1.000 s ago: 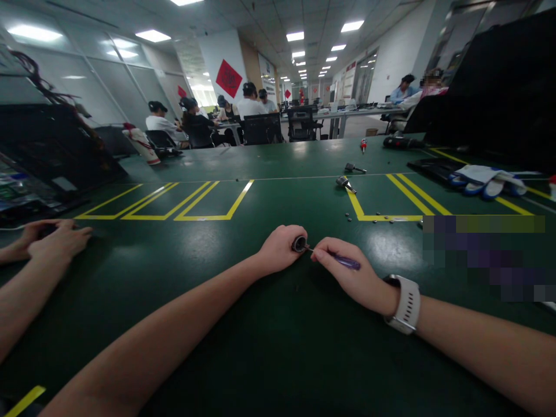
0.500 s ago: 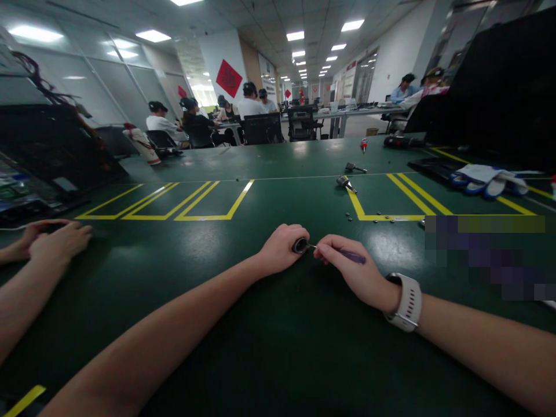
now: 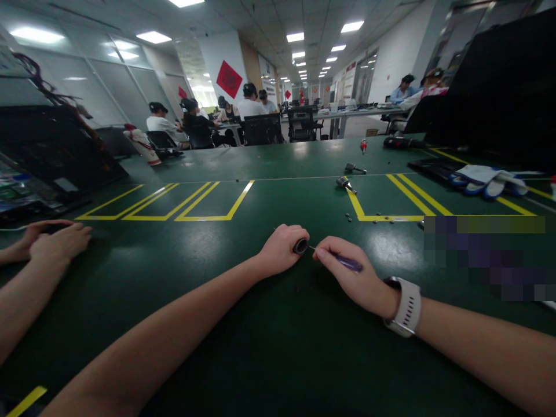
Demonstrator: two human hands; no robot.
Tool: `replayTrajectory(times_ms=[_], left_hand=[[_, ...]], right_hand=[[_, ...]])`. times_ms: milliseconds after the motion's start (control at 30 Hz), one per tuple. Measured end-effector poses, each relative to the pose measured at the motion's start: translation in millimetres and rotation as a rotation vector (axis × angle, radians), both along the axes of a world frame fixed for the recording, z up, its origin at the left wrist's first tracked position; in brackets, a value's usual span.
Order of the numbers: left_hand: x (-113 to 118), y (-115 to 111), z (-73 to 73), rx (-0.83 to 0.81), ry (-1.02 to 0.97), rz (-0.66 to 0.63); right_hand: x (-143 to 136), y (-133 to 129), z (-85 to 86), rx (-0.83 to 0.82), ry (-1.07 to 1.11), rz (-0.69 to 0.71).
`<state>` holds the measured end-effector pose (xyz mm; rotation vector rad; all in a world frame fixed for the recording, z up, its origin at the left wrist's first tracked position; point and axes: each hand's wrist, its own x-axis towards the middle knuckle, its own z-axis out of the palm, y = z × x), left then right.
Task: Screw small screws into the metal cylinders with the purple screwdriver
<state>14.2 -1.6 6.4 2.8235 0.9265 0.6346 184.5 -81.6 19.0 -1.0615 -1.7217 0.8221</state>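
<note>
My left hand [image 3: 281, 250] is closed around a dark, round, hollow metal part [image 3: 300, 246], its open end turned toward my right hand. A screwdriver with a purple handle [image 3: 348, 263] is pinched in my right hand [image 3: 345, 265]. The thin shaft of the screwdriver points left, and its tip is at the rim of the hollow part; whether it touches is too small to tell. Both hands are low over the green table [image 3: 260, 359]. Beyond them lie two metal pieces with shafts, one chuck-like [image 3: 346, 184] and one smaller [image 3: 355, 168].
Several small nuts or rings [image 3: 386, 219] lie near the yellow tape. White and blue gloves [image 3: 489, 179] rest at the right, with a black power tool [image 3: 402, 142] and a red-handled tool [image 3: 364, 145] farther back. Another person's hands [image 3: 58, 240] are at the left.
My right hand has tilted slightly, and the screwdriver's handle has dropped a little and shifted left. My left hand and the hollow part stay nearly still.
</note>
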Motion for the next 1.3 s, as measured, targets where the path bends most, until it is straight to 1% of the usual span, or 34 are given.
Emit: replayTrajectory(times_ms=[67, 133, 300, 400, 467, 533, 667, 733, 800, 967, 1100, 1200, 1300], left_hand=[[0, -1, 0.3, 0.039, 0.041, 0.007], [0, -1, 0.9, 0.055, 0.066, 0.010], [-1, -1, 2.5, -0.035, 0.003, 0.005], [-1, 0, 2.3, -0.091, -0.049, -0.011], [-1, 0, 1.7, -0.105, -0.068, -0.017], [-1, 1, 1.0, -0.100, -0.066, -0.010], [0, 1, 0.7, -0.059, -0.011, 0.028], [0, 1, 1.2, -0.039, 0.018, 0.035], [0, 0, 1.8, -0.030, 0.035, 0.027], [-2, -1, 2.6, -0.051, 0.011, 0.000], [-2, 0, 2.1, -0.099, -0.050, -0.015], [-1, 0, 1.4, -0.105, -0.085, -0.013], [-1, 0, 1.1, -0.077, -0.068, 0.009]], right_hand=[[0, -1, 0.7, 0.019, -0.040, 0.012], [1, 3, -0.9, -0.050, 0.021, 0.035], [5, 15, -7.5, -0.343, 0.422, 0.075], [4, 17, -9.1, -0.417, 0.541, 0.088], [4, 16, -9.1, -0.410, 0.542, 0.083], [3, 13, -8.1, -0.347, 0.474, 0.058], [2, 6, -3.0, -0.147, 0.169, 0.012], [1, 5, -1.4, -0.107, 0.088, 0.010], [2, 6, -2.1, -0.129, 0.110, 0.037], [4, 14, -7.6, -0.340, 0.408, 0.086], [4, 16, -8.5, -0.427, 0.550, 0.117], [4, 15, -8.5, -0.415, 0.563, 0.104], [3, 12, -7.5, -0.309, 0.445, 0.066]])
